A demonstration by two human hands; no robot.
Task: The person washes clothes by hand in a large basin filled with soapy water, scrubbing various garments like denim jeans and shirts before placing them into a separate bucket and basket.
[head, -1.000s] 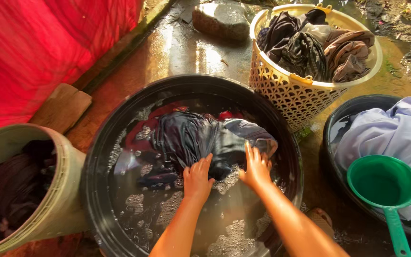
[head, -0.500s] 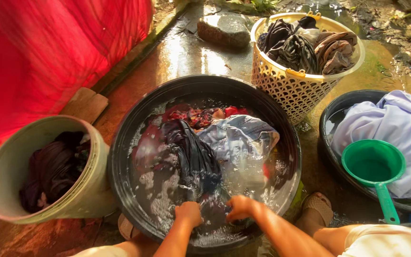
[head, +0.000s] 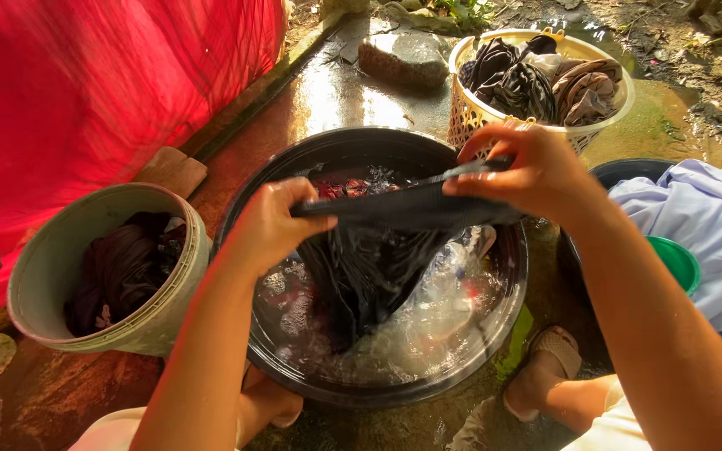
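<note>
My left hand [head: 272, 224] and my right hand [head: 526, 171] each grip one end of a dark wet garment [head: 378, 250], stretched between them above the big black basin [head: 353, 146]. The cloth hangs down dripping into soapy water, where other clothes, red and pale blue, lie soaking. Both hands are raised well above the water.
A pale bucket [head: 48, 259] with dark laundry stands at the left. A cream basket [head: 470, 117] of wrung clothes sits behind the basin. At the right is a second black basin [head: 607, 171] with lilac cloth [head: 704, 217] and a green scoop [head: 675, 260]. Red fabric [head: 85, 92] hangs left; a stone [head: 403, 57] lies behind.
My hands have come up out of the water at the basin's near edge, lifting the dark garment and stretching it between them.
</note>
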